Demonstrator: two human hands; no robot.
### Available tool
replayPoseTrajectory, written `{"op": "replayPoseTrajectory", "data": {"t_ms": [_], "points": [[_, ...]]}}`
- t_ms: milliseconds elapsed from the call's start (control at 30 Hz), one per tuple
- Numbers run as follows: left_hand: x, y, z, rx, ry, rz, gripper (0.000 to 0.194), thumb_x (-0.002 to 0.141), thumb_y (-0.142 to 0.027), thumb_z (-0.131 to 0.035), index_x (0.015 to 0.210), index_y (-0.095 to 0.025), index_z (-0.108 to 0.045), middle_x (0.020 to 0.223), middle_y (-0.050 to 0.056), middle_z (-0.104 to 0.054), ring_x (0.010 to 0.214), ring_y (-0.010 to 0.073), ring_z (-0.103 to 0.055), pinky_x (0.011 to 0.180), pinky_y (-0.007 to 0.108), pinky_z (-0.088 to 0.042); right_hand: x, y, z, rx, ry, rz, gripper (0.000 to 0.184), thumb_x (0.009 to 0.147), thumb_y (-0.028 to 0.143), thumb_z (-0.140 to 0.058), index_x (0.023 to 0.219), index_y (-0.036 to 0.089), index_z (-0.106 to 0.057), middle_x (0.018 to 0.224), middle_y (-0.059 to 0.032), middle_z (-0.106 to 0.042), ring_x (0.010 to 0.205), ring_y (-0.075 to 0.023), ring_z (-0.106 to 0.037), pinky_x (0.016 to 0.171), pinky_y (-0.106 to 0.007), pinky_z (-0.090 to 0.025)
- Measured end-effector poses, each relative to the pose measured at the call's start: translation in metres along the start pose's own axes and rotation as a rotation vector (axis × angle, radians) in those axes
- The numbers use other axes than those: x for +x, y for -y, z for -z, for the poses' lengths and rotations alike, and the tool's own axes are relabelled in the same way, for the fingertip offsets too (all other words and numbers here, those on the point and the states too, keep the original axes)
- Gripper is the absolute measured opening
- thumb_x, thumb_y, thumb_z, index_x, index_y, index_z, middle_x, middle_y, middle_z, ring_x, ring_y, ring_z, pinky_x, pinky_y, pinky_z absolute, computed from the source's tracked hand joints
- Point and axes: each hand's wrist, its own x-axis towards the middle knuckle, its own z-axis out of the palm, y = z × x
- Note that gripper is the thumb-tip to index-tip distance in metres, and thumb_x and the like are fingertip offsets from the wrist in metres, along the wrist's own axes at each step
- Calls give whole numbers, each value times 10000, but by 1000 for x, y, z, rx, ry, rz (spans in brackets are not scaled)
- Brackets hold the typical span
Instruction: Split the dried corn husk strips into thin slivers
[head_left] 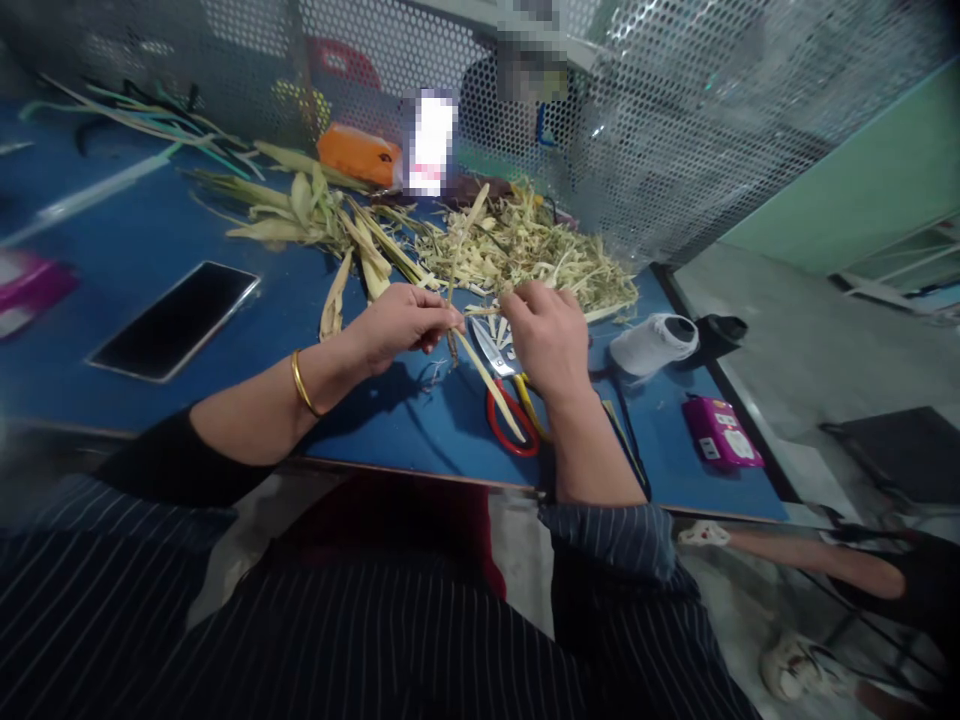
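Observation:
My left hand (409, 325) is closed in a pinch on a pale strip of dried corn husk (491, 380), which slants down to the right from my fingertips. My right hand (546, 335) is close by on the right, palm down with its fingers curled in. What its fingertips hold, if anything, is hidden from view. Below and between the hands lie scissors (493, 355) with a red handle loop; a yellow handle shows beside it, partly behind my right wrist. Beyond my hands is a heap of shredded husk (525, 245), with longer husk leaves (300, 215) to its left.
On the blue table (390, 425) are a black phone (176, 320), a white thread cone (652, 345) and a magenta packet (721, 432). An orange packet (356, 155) stands by the perforated screen (645, 130) at the back. Another person's leg (817, 560) shows at right.

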Motion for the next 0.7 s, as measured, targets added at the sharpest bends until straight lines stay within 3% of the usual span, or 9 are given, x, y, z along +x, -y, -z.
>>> {"op": "replayPoseTrajectory", "data": {"t_ms": [133,233,333,433,533,600,700], "points": [[1,4,1,29,32,-8,127,751,-236,-677,685,-138,-725,500,1,-537,414,70,-484,400,208,-254,-2,-7,-6,33,28,-166,269,960,176,-398,972,201,-665,837,-61,-653,752,-186,-551,758,-341,-363],[1,3,1,-30,-43,47,145,750,-269,-709,739,-128,-738,596,39,-638,485,89,-571,427,191,-337,-1,-9,-6,136,-31,-307,312,935,158,-409,1151,211,-627,1012,-91,-666,806,-185,-586,764,-335,-407],[3,1,4,-186,-121,113,207,753,-325,-735,776,-120,-743,734,86,-720,603,123,-654,515,200,-458,-1,-9,2,256,-224,-453,382,933,198,-417,1297,203,-531,1193,-132,-616,856,-190,-607,737,-334,-443],[5,-1,7,-305,-147,139,222,781,-328,-721,808,-109,-749,830,123,-748,721,160,-702,600,222,-522,-6,-3,15,329,-507,-488,294,966,244,-381,1168,200,-590,985,-90,-666,884,-205,-616,793,-364,-455],[7,-1,8,-388,-191,139,166,796,-258,-710,859,-107,-740,855,120,-754,744,148,-707,643,214,-539,-12,11,25,328,-688,-359,211,960,278,-426,952,216,-627,799,-47,-659,809,-198,-613,811,-377,-436],[8,0,6,-432,-241,118,115,802,-206,-700,851,-104,-718,826,105,-752,720,130,-702,658,209,-542,-12,24,26,333,-580,-226,181,930,323,-502,866,223,-639,746,-31,-659,729,-182,-603,804,-374,-417],[7,1,-2,-489,-263,52,60,812,-153,-673,834,-99,-688,796,91,-746,729,132,-705,704,230,-558,-5,49,20,580,-107,-194,229,924,392,-525,891,214,-665,805,-40,-696,757,-172,-618,735,-324,-417]]}}
